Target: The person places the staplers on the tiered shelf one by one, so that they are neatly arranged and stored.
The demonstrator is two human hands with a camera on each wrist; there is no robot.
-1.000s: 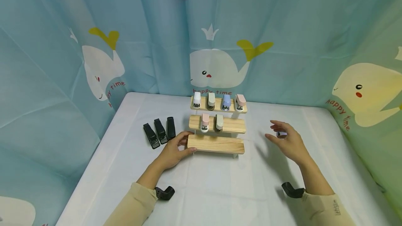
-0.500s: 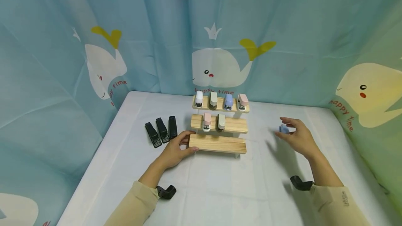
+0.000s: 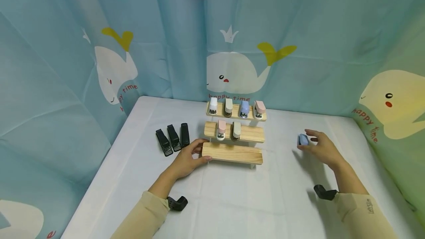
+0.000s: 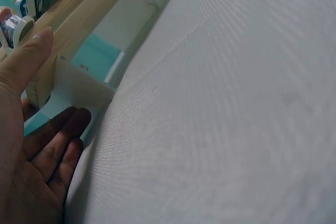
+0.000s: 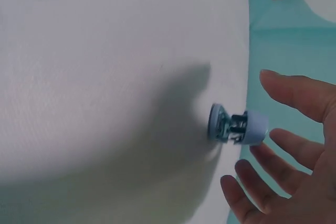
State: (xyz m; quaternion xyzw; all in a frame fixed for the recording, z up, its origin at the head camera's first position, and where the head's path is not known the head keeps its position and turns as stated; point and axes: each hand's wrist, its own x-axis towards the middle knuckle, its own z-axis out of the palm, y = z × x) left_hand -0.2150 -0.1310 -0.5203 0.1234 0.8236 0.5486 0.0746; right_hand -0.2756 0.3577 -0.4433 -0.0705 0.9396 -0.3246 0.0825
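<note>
In the head view a three-tier wooden display stand (image 3: 232, 154) with clear supports stands mid-table. My left hand (image 3: 186, 161) grips the left end of its lowest shelf, thumb on the board and fingers behind. In the left wrist view that thumb lies along the wooden board (image 4: 84, 22), fingertips beside the clear support. A light-blue mini stapler (image 3: 303, 139) is on the table right of the stand. My right hand (image 3: 322, 150) is beside it, thumb and fingers spread around its near side. The right wrist view shows the stapler (image 5: 254, 128) standing between thumb and fingers, not pinched.
On the top shelf several mini staplers (image 3: 244, 109) sit in a row: white, grey-green, blue and pink. The middle shelf carries a pink stapler (image 3: 221, 130) and a grey-green stapler (image 3: 236, 131). Three black staplers (image 3: 174, 137) lie left of the stand. A curtain (image 3: 166, 62) hangs behind.
My right hand has shifted to the right, so the blue stapler it mostly covered is now in plain sight. The left hand keeps its grip on the stand. The head view has turned slightly.
</note>
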